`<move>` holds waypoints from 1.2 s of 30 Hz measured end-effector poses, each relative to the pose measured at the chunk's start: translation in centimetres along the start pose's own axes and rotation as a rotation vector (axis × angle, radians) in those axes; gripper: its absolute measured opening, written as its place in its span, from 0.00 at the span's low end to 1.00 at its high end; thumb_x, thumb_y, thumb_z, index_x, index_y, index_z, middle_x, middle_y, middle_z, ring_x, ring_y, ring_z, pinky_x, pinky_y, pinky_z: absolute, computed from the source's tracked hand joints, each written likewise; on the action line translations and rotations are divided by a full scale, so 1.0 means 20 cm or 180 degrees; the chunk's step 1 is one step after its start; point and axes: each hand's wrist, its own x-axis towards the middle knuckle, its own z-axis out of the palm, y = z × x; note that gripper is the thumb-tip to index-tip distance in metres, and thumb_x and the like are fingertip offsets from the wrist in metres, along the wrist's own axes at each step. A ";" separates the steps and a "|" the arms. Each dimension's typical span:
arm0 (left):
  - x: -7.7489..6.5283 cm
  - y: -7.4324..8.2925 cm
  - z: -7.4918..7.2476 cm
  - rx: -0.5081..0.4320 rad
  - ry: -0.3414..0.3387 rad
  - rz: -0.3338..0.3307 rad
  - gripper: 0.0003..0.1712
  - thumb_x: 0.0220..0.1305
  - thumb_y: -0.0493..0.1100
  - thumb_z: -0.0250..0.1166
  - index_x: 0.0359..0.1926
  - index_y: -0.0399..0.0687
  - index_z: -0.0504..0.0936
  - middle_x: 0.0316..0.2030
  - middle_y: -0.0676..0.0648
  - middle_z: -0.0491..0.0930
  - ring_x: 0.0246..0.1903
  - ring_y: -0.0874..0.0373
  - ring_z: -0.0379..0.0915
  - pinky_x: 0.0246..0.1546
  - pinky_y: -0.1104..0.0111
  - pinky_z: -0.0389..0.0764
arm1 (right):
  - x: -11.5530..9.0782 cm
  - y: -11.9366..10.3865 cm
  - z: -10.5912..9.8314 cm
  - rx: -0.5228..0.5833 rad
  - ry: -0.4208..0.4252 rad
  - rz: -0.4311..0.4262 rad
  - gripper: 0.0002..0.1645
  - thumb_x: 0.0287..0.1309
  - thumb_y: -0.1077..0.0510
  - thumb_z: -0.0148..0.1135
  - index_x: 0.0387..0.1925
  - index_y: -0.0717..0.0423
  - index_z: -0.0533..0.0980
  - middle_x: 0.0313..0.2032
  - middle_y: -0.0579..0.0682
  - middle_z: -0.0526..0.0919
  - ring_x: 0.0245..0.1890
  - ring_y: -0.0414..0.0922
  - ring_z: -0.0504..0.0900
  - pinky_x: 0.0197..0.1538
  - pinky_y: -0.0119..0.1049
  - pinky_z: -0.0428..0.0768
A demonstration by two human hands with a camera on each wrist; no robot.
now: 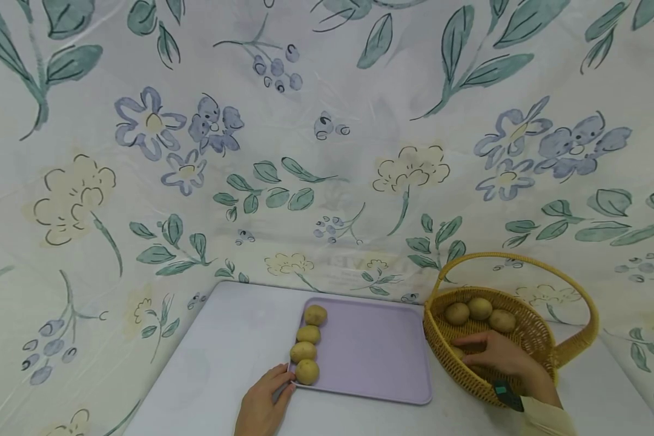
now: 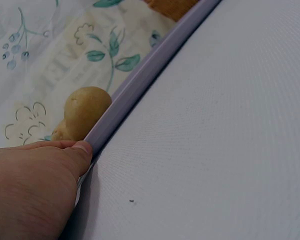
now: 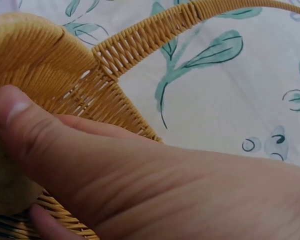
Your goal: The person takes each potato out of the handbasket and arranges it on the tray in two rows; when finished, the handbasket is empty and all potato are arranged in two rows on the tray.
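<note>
Four would be too exact, so several potatoes [image 1: 303, 352] stand in a line along the left side of a lilac tray [image 1: 373, 351]. My left hand [image 1: 265, 401] pinches the tray's rim at the near left corner; its thumb lies on the rim in the left wrist view. Inside a wicker basket [image 1: 534, 321] on the right, my right hand [image 1: 496, 354] grips a potato [image 3: 12, 175], partly hidden by the hand. Three more potatoes [image 1: 480, 309] sit against the basket's far side.
The basket's tall arched handle [image 1: 518, 259] rises over its opening. A white table [image 1: 218, 339] carries tray and basket, which stand close together. Behind the table hangs a floral cloth [image 1: 327, 151].
</note>
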 end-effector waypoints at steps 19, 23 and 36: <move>-0.02 -0.01 -0.03 -0.0008 0.0018 -0.0048 0.10 0.63 0.43 0.73 0.46 0.54 0.90 0.56 0.48 0.86 0.57 0.47 0.83 0.60 0.51 0.84 | 0.05 0.00 0.03 -0.0023 -0.0118 -0.0107 0.24 0.60 0.51 0.73 0.57 0.52 0.84 0.57 0.61 0.85 0.49 0.26 0.78 0.46 0.24 0.81; -0.03 -0.02 -0.03 -0.0002 -0.0021 -0.0086 0.10 0.63 0.43 0.72 0.46 0.54 0.90 0.56 0.48 0.86 0.58 0.47 0.82 0.60 0.51 0.83 | 0.05 0.00 0.03 -0.0206 0.0022 -0.0039 0.25 0.59 0.46 0.73 0.56 0.48 0.84 0.57 0.55 0.86 0.51 0.27 0.79 0.48 0.24 0.80; 0.00 -0.03 0.01 -0.0049 0.0100 0.0130 0.10 0.62 0.42 0.73 0.45 0.55 0.90 0.55 0.49 0.86 0.57 0.48 0.83 0.59 0.51 0.84 | 0.00 -0.01 0.01 -0.0584 0.0498 0.0033 0.26 0.60 0.42 0.71 0.57 0.46 0.84 0.57 0.51 0.86 0.57 0.43 0.81 0.52 0.30 0.81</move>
